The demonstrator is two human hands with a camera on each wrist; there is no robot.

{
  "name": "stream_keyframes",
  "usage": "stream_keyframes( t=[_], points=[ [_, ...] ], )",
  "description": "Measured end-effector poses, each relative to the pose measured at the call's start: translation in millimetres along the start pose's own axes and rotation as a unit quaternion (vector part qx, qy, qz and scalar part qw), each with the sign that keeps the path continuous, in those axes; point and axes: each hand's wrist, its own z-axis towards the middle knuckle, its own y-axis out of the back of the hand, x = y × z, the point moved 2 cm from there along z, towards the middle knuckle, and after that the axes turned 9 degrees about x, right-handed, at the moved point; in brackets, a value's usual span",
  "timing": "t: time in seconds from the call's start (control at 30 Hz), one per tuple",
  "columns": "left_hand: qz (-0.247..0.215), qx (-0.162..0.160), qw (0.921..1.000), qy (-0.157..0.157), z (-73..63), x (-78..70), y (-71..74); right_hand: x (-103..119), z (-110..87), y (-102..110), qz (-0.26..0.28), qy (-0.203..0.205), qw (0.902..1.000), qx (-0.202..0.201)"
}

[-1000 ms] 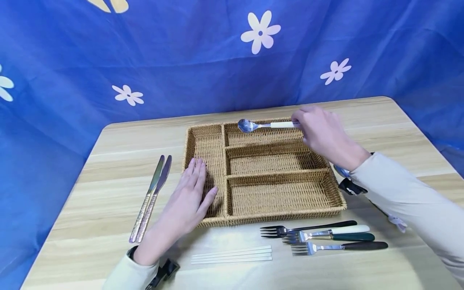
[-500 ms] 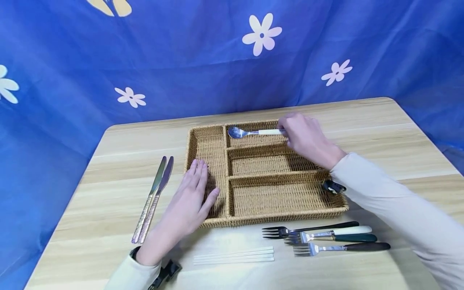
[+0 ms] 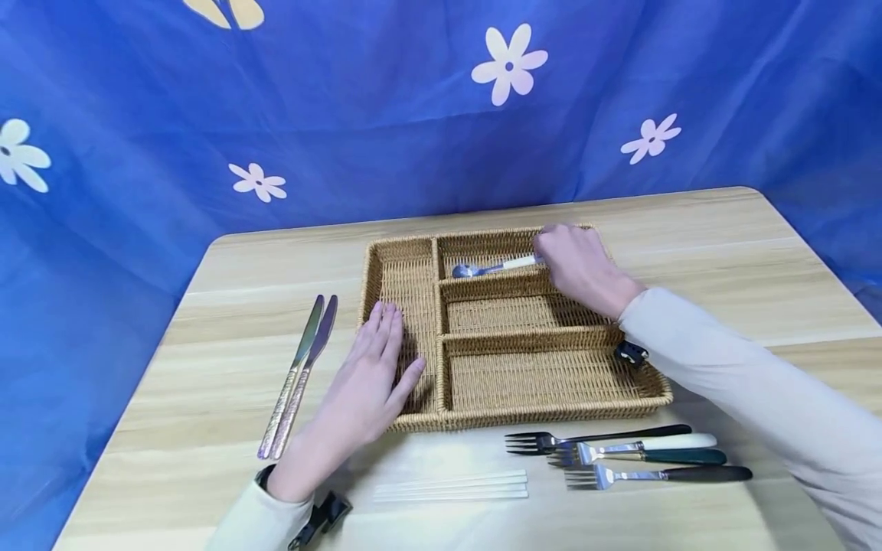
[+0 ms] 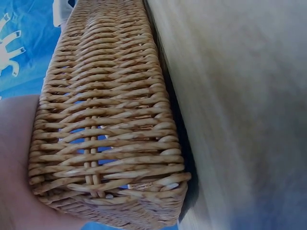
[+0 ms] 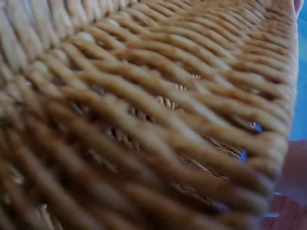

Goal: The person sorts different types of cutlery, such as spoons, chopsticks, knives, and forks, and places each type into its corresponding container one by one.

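Spoon (image 3: 511,264) in right hand (image 3: 581,265); tray (image 3: 551,380) beneath

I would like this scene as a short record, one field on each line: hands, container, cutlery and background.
left hand: left hand rests at the left side of the tray, fingers straight
right hand: right hand holds the white-handled spoon at the far compartment
container: woven tray, four compartments
knives: two knives, left of the tray
forks: four forks, in front of the tray
sticks: thin pale sticks, left of the forks
background: blue cloth with flowers
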Motion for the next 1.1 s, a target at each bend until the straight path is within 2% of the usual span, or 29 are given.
stream_keyframes(
  t=[0.1, 0.43, 0.67, 0.9, 1.1],
  points=[
    [0.0, -0.001, 1.0, 0.001, -0.3, -0.9, 0.9, 0, 3.4, -1, -0.018, 0.002, 0.9998, -0.007],
    [0.008, -0.004, 1.0, -0.003, -1.3, -1.9, -0.6, -2, 9.5, -11, -0.039, -0.021, 0.999, 0.007],
    [0.016, -0.001, 0.9999, -0.001, -2.4, -2.1, -0.5, -5, 16.6, -11, -0.012, -0.018, 0.9994, 0.026],
    [0.02, 0.0, 0.9998, 0.001, -2.7, -1.8, 0.6, -9, 18.4, -9, -0.008, -0.022, 0.9996, 0.015],
    [0.024, -0.001, 0.9997, -0.001, -2.7, -1.8, 1.3, -13, 14.7, -8, 0.016, -0.025, 0.9995, 0.013]
  ],
)
